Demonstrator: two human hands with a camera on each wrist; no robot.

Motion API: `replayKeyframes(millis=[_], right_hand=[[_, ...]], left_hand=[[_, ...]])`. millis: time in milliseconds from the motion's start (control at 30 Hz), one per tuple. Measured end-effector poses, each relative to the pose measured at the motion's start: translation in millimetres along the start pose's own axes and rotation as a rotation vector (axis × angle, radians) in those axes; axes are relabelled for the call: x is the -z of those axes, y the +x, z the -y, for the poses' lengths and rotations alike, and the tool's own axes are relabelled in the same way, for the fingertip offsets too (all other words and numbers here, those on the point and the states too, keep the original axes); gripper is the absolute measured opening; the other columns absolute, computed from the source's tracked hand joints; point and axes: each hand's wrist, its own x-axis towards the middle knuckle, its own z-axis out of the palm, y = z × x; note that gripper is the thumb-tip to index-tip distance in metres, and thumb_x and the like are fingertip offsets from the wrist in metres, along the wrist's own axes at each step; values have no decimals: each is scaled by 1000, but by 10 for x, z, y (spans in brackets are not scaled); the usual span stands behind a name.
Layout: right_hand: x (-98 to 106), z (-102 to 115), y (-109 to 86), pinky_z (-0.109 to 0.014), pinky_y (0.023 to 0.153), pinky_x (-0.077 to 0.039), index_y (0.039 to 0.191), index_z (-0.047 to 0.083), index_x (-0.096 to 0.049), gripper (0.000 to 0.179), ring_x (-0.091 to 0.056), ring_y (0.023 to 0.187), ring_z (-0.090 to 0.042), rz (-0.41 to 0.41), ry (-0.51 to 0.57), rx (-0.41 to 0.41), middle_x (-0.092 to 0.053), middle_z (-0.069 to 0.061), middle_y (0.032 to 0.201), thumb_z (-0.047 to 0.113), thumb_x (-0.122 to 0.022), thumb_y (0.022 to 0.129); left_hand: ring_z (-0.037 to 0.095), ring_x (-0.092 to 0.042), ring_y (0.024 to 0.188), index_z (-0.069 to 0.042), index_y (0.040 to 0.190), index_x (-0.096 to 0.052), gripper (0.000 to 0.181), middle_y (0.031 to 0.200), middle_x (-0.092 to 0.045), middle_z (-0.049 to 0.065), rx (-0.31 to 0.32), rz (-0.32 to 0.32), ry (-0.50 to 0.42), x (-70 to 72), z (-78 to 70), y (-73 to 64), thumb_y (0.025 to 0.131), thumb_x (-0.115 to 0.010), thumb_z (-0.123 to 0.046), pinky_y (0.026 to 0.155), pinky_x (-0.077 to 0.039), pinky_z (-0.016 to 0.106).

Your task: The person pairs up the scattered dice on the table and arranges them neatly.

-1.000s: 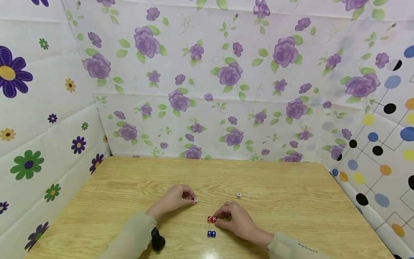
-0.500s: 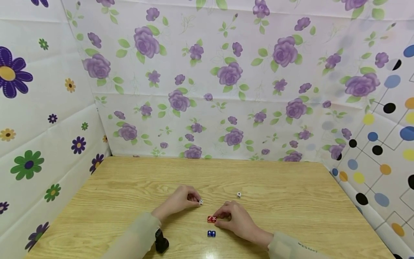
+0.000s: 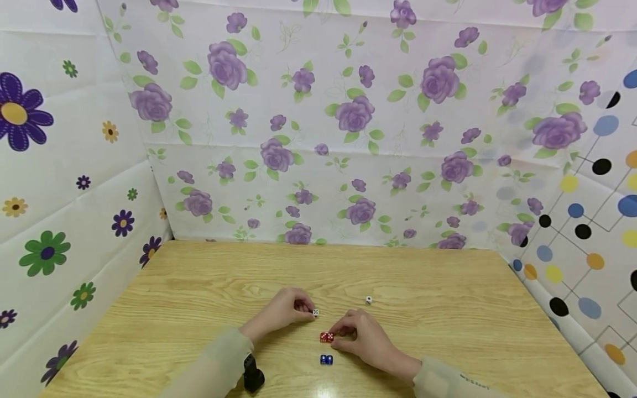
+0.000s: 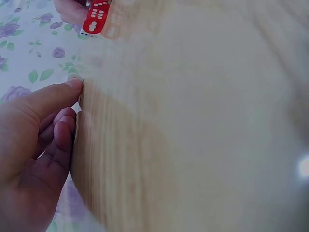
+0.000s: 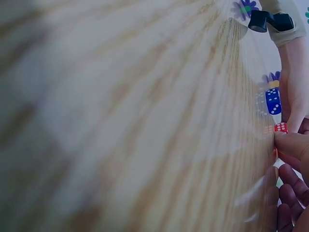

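Observation:
My left hand [image 3: 288, 305] pinches a white die [image 3: 316, 313] between thumb and fingertips, low over the table. In the left wrist view the left hand [image 4: 38, 125] largely hides that die. Two red dice [image 3: 327, 337] lie side by side, to the front right of the white one. My right hand [image 3: 365, 340] pinches the right-hand red die from the right, thumb nearest me. The right wrist view shows part of a red die [image 5: 281, 127] at the thumb of the right hand [image 5: 294, 159]. Nearer me sit two blue dice [image 3: 326, 359], touching each other.
Another white die [image 3: 369, 300] lies farther back, beyond the right hand. A black wrist camera [image 3: 252, 376] is strapped to the left sleeve. The wooden table [image 3: 224, 265] is bounded by a flowered cloth [image 3: 318, 182] at the back and patterned cloths at both sides.
The left hand has moved right and slightly toward me with the white die, closer to the red dice. My right hand and the other dice have stayed in place.

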Motion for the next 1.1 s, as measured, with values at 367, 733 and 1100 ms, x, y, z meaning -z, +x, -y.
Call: replayKeyframes(millis=[367, 733, 1100], right_hand=[[-11, -2, 0, -18, 70, -43, 95, 33, -76, 15, -50, 82, -4, -7, 2, 3, -65, 14, 89, 32, -81, 81], [-22, -15, -8, -18, 71, -42, 95, 33, -75, 15, -51, 82, -3, -24, -20, 21, -65, 16, 89, 33, -81, 81], [-24, -23, -8, -18, 71, -43, 95, 33, -75, 15, -51, 82, -2, -15, -19, 14, -65, 17, 90, 33, -81, 81]], left_hand=[[-3, -55, 69, -15, 87, -75, 7, 81, -67, -4, -50, -16, 26, -48, -21, 6, 83, -80, -18, 64, -49, 18], [-2, -53, 67, -13, 89, -76, 8, 81, -65, -3, -52, -3, 62, -95, -160, -8, 83, -80, -16, 63, -47, 17], [-2, -52, 67, -13, 89, -75, 9, 81, -65, -3, -41, -8, 60, -122, -178, -24, 82, -80, -15, 62, -46, 17]])
